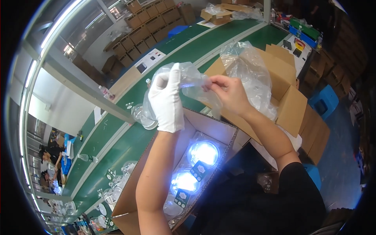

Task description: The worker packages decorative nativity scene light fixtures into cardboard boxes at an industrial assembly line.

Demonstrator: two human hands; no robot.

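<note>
My left hand [166, 100], in a white glove, grips the upper edge of a clear plastic bag [192, 80]. My bare right hand [231, 92] pinches the same bag from the right side. A round clear item [143, 115] shows at the bag's lower left end. Both hands are raised above an open cardboard box [131, 199] that holds shiny round bagged items [203, 152] with small dark cards on them.
A second open cardboard box [291, 103] lined with a large clear bag [250, 70] stands to the right. A green conveyor belt [117, 145] runs on the left with several clear bagged items [113, 188]. Stacked cartons [149, 23] are behind. A blue stool [325, 102] stands at the right.
</note>
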